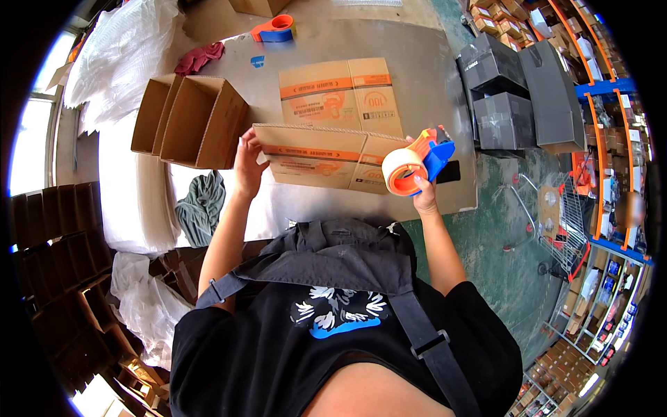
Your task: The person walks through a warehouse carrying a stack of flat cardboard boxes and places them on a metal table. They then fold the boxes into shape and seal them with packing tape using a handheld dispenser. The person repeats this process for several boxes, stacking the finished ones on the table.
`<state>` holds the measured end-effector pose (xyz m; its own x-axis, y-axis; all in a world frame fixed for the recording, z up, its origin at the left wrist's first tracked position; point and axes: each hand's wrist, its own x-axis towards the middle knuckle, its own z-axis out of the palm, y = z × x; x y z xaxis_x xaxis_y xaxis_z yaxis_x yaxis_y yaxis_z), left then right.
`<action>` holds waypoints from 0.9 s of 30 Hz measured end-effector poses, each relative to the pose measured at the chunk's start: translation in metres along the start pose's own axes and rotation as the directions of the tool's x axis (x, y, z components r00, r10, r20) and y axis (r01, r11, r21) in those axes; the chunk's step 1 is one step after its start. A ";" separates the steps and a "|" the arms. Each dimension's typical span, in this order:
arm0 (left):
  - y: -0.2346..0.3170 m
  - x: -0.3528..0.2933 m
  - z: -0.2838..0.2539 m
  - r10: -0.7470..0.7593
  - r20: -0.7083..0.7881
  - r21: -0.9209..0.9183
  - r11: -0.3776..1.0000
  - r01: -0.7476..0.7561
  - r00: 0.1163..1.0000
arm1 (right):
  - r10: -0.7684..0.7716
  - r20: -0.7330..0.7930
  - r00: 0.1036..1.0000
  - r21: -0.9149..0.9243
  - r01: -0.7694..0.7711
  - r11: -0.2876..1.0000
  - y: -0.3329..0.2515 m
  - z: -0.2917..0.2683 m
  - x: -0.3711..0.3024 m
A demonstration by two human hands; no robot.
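Observation:
A flattened brown cardboard box point(316, 158) with orange print stands tilted just in front of me, its top edge raised off the table. My left hand point(249, 163) grips its left end, thumb on the near face and fingers behind the edge. In my right hand point(425, 200) is an orange and blue tape dispenser point(432, 147) carrying a wide roll of tape, held against the box's right end. Behind it a second flattened cardboard box point(339, 94) lies on the metal table point(451, 83).
Open cardboard boxes point(201, 121) stand at the left, beside a dark green cloth point(201, 207). Another tape dispenser point(275, 29) and a red cloth point(200, 58) lie farther back. Black boxes point(504, 118) are stacked at the right, with a shopping cart point(559, 215) beyond.

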<state>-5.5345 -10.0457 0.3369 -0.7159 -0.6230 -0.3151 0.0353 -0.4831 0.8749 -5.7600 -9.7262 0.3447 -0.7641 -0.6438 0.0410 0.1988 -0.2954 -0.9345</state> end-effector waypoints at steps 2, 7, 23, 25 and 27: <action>0.013 -0.005 0.007 -0.035 -0.045 0.083 0.996 0.038 0.998 | -0.106 -0.033 0.994 -0.071 0.103 0.992 -0.022 0.029 -0.008; 0.024 -0.030 0.007 -0.075 -0.064 0.296 0.951 0.090 0.995 | -0.503 0.061 0.862 -0.601 0.434 0.671 -0.036 0.030 -0.043; 0.064 -0.060 0.010 -0.438 0.345 0.846 0.528 -0.073 0.830 | -0.137 0.414 0.900 -0.831 0.435 0.347 -0.058 0.054 -0.066; 0.067 -0.062 0.015 -0.504 0.268 0.890 0.457 -0.010 0.821 | -0.110 0.427 0.898 -0.832 0.437 0.343 -0.051 0.049 -0.070; 0.069 -0.066 0.013 -0.497 0.337 0.874 0.481 -0.070 0.800 | -0.089 0.447 0.890 -0.830 0.450 0.331 -0.047 0.048 -0.070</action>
<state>-5.4936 -10.0301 0.4231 -0.8251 -0.0513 -0.5626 -0.5426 0.3492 0.7640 -5.6867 -9.7012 0.4028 -0.4238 -0.8620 0.2780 -0.7871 0.1986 -0.5839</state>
